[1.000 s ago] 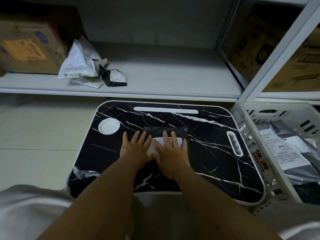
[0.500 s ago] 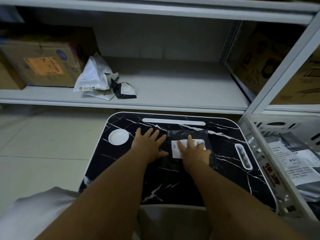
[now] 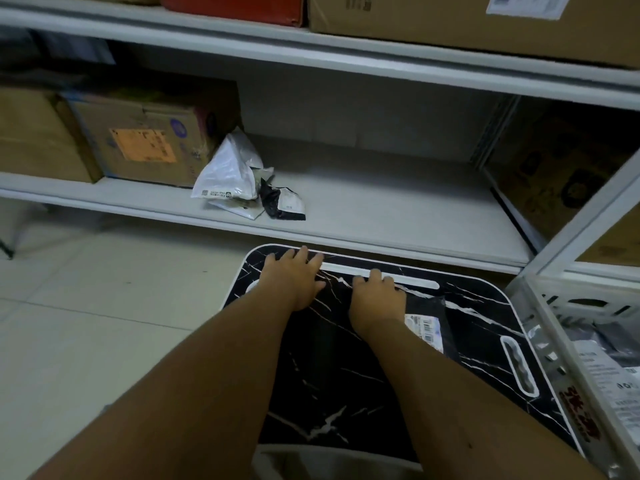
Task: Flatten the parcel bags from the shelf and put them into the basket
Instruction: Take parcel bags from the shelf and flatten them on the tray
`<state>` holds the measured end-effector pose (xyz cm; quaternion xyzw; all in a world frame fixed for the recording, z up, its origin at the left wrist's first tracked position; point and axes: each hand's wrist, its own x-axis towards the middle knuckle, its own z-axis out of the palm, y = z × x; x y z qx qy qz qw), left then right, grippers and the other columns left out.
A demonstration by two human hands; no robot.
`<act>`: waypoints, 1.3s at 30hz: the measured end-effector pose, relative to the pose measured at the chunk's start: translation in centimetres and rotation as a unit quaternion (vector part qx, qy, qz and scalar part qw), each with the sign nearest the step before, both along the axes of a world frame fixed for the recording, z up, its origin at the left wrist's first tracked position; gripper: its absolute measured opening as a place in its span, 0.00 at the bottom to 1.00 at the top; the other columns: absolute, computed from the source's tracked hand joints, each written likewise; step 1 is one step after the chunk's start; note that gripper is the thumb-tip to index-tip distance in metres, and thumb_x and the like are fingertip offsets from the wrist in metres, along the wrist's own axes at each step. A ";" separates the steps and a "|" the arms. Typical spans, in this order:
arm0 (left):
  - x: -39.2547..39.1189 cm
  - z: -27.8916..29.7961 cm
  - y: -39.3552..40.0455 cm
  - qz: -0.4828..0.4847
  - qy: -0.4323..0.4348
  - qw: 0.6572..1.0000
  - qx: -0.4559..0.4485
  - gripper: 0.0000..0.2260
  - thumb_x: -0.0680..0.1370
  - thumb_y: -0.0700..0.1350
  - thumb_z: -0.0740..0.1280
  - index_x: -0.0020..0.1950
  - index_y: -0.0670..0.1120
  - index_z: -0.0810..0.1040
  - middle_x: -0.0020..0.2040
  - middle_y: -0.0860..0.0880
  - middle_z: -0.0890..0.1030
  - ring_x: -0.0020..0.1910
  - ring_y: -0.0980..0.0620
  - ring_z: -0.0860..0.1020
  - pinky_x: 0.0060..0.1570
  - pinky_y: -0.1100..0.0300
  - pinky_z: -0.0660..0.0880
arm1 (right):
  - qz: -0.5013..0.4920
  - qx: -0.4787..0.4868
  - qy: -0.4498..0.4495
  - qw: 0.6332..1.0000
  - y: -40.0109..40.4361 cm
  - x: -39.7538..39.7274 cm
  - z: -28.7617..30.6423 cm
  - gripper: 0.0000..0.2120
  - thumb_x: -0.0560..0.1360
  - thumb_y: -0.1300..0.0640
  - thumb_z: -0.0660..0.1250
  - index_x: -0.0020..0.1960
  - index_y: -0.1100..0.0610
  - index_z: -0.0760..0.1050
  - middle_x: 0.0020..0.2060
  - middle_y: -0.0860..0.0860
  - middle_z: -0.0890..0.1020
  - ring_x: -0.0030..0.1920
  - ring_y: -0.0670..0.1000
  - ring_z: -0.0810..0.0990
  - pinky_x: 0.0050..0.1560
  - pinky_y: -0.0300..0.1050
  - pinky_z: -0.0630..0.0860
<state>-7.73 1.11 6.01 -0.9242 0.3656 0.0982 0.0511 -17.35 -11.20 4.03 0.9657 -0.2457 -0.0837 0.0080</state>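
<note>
Cartons point(image 3: 138, 147) stand at the left of the shelf point(image 3: 381, 209), and beside them lie the remaining parcel bags point(image 3: 242, 181), crumpled, well beyond both hands. A second ago both palms pressed the black bag together at the middle of the lap table point(image 3: 346, 375); half a second ago the left had slid off it. Now the left hand point(image 3: 294, 282) has advanced to the table's far edge, fingers straight and spread, holding nothing, nearest the shelf pile. The right hand point(image 3: 377, 299) sits just right of it, fingers bent at the white slot; whether it grips anything cannot be told. The black bag point(image 3: 429, 320) lies flat, label up, touching the right wrist's outer side. The basket point(image 3: 554, 327), further right, already contains bags. Judgement: flattening of this bag appears finished, transfer to the basket is outstanding, and the left hand seems bound for the next bag.
</note>
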 end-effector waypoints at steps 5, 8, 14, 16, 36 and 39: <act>3.0 -1.0 3.2 0.139 -0.017 0.986 -0.094 0.28 0.79 0.50 0.60 0.77 0.47 0.53 0.75 0.43 0.61 0.74 0.44 0.58 0.69 0.45 0.60 | 0.062 -0.017 -0.056 0.996 3.1 4.4 1.0 0.22 0.77 0.57 0.62 0.70 0.55 0.65 0.65 0.56 0.68 0.65 0.58 0.67 0.60 0.55 0.69; 4.7 -1.1 4.5 0.228 -0.017 0.962 -0.152 0.24 0.78 0.47 0.61 0.72 0.45 0.60 0.69 0.44 0.67 0.69 0.45 0.64 0.65 0.47 0.64 | 0.102 -0.021 -0.070 0.992 4.7 6.9 1.1 0.20 0.77 0.58 0.62 0.68 0.55 0.66 0.64 0.55 0.68 0.64 0.57 0.68 0.59 0.53 0.71; 8.5 -1.6 6.3 0.330 -0.006 0.913 -0.239 0.20 0.76 0.44 0.63 0.67 0.44 0.64 0.64 0.43 0.70 0.64 0.44 0.69 0.59 0.50 0.69 | 0.180 -0.033 -0.119 0.976 7.1 13.1 1.5 0.24 0.75 0.59 0.63 0.70 0.55 0.65 0.76 0.54 0.55 0.65 0.57 0.66 0.57 0.50 0.72; 9.4 -2.5 6.6 0.334 -0.018 0.907 -0.255 0.20 0.76 0.44 0.64 0.66 0.44 0.65 0.63 0.44 0.70 0.63 0.45 0.69 0.57 0.51 0.69 | 0.197 -0.037 -0.132 0.971 8.0 15.3 1.8 0.25 0.75 0.59 0.63 0.71 0.55 0.63 0.78 0.52 0.50 0.66 0.57 0.65 0.56 0.50 0.71; 11.8 -5.2 6.1 0.341 -0.054 0.893 -0.288 0.30 0.76 0.41 0.63 0.75 0.44 0.55 0.75 0.42 0.57 0.72 0.44 0.61 0.65 0.51 0.65 | 0.210 -0.057 -0.130 0.967 9.4 24.6 3.8 0.34 0.77 0.63 0.58 0.79 0.57 0.47 0.78 0.47 0.40 0.68 0.55 0.63 0.62 0.52 0.67; 11.0 -4.2 5.7 0.336 -0.054 0.894 -0.293 0.31 0.75 0.42 0.65 0.75 0.45 0.55 0.75 0.43 0.57 0.72 0.45 0.61 0.64 0.51 0.65 | 0.195 -0.086 -0.168 0.963 8.6 23.1 6.0 0.36 0.76 0.63 0.59 0.79 0.58 0.45 0.78 0.48 0.39 0.66 0.55 0.65 0.59 0.50 0.69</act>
